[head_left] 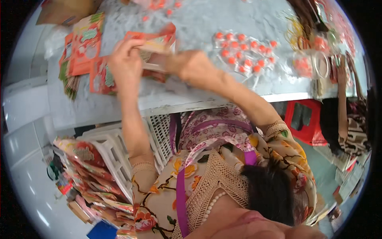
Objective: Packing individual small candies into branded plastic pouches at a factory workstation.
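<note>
Over the table's near left part, my left hand pinches the edge of a red and white printed pouch with thumb and fingers. My right hand is at the pouch's right side, curled and smeared by motion, its fingertips hidden. Red pouches lie overlapping in a fanned stack left of my left hand, and another red pouch is beside my left wrist. To the right of my right hand, small clear packets with red round pieces are spread in a group.
More red-piece packets lie at the far edge. Yellow rubber bands and a clear container are on the right. Another person's arm reaches in there. Below stand a red stool, a white crate and piled filled pouches.
</note>
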{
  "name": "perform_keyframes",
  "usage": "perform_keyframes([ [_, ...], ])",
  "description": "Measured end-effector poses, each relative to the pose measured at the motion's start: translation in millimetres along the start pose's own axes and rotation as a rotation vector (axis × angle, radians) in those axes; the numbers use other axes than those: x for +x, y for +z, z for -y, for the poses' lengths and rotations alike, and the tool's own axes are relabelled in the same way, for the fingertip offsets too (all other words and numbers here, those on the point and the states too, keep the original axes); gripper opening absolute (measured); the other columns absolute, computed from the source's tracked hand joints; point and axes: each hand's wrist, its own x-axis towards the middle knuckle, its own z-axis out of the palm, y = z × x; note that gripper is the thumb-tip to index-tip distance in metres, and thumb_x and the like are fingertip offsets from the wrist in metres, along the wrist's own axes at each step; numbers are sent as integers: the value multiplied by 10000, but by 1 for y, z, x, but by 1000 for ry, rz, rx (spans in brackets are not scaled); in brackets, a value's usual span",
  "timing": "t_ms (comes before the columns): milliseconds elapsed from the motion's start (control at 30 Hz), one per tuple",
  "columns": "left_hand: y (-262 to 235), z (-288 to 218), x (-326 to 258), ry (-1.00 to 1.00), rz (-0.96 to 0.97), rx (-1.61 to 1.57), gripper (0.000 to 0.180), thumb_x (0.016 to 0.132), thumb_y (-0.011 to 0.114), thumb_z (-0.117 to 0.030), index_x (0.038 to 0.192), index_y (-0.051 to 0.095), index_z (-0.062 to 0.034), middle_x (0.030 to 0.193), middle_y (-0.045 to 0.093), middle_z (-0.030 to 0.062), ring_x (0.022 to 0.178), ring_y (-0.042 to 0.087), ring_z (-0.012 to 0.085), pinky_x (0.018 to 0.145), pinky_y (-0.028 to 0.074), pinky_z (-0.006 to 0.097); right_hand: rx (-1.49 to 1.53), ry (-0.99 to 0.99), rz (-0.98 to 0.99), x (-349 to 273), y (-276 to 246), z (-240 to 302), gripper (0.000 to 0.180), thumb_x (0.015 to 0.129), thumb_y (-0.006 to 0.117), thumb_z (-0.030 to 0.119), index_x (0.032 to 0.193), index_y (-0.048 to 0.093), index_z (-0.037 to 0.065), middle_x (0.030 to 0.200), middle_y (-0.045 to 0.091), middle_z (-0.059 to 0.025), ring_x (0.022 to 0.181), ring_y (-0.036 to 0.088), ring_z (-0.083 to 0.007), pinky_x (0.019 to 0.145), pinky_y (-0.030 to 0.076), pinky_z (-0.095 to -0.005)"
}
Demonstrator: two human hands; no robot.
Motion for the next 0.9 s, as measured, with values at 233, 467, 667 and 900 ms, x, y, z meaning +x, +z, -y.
perform_keyframes([
  [233, -13, 24, -1, -169, -211, -138, 141, 815, 616, 27, 916, 703, -16, 735, 603, 67, 614, 546, 118, 583, 433, 283, -127, 73, -143, -68, -44, -28, 630, 697, 737, 419, 1282, 576, 246, 1396, 486, -56, 1280, 458, -312, 1046, 389, -499],
  [467, 14, -12, 4, -217, 13, -24, 145, 827, 640, -1, 962, 691, -15, 702, 559, 26, 578, 489, 84, 552, 398, 256, -215, 346, 108, -92, -8, -68, 830, 637, 625, 740, 1321, 555, 276, 1481, 395, -66, 1395, 297, -336, 1124, 215, -589],
  [667, 25, -11, 1, -248, -2, -151, 131, 825, 645, -6, 950, 683, -7, 658, 528, 13, 573, 473, 84, 541, 386, 264, -140, 281, 164, -111, -15, -68, 824, 648, 639, 722, 1311, 562, 237, 1475, 400, -62, 1392, 307, -324, 1116, 251, -555],
  [900, 51, -14, 11, -247, 135, -231, 191, 810, 661, -19, 997, 698, -23, 728, 571, 47, 613, 544, 110, 575, 438, 278, -66, 258, -3, -108, -11, -68, 421, 719, 744, 413, 1025, 620, 153, 1197, 552, -43, 1049, 544, -244, 791, 509, -408],
])
